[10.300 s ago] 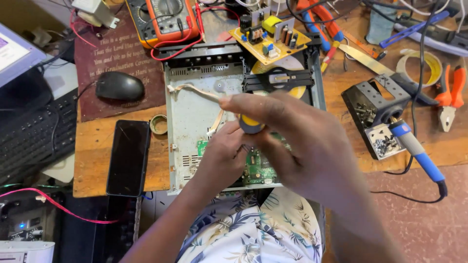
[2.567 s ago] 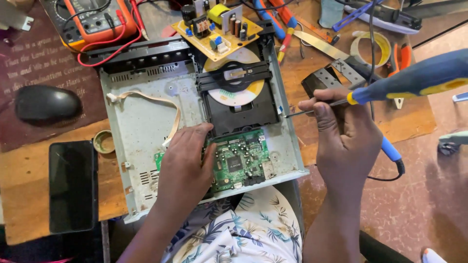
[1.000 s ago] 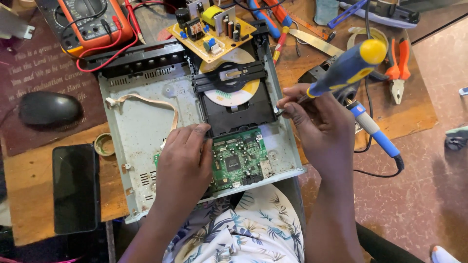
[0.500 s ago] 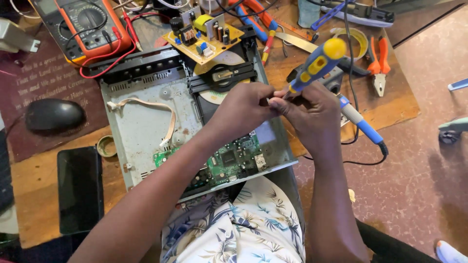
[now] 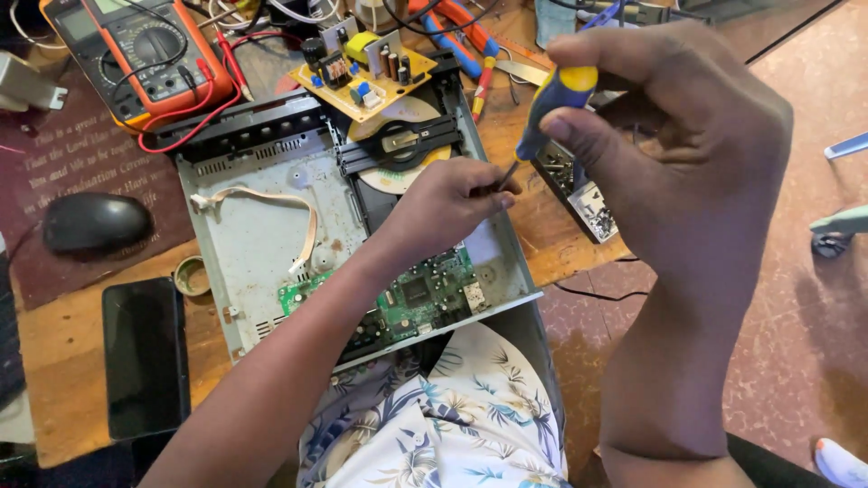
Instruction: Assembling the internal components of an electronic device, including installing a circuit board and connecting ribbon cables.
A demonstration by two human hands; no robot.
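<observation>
An opened grey disc player chassis [image 5: 262, 244] lies on the wooden bench, with a green circuit board [image 5: 416, 303] at its near edge and a black disc drive with a disc [image 5: 398, 158] at its far right. My right hand [image 5: 687, 154] is raised close to the camera, gripping a blue and yellow screwdriver [image 5: 547, 113] by its handle. My left hand [image 5: 448, 203] hovers over the drive's right side and pinches the screwdriver's thin shaft near the tip. What sits at the tip is hidden by the fingers.
A yellow power board [image 5: 362, 77] rests on the chassis's far edge. An orange multimeter [image 5: 145, 54] with red leads lies far left. A black mouse [image 5: 95, 221], a black phone [image 5: 145, 357], a small tin [image 5: 192, 276], a parts box [image 5: 579, 185] and pliers [image 5: 461, 41] surround the chassis.
My right hand has lifted the screwdriver up toward the camera. My left hand left the circuit board and now pinches the shaft by the tip.
</observation>
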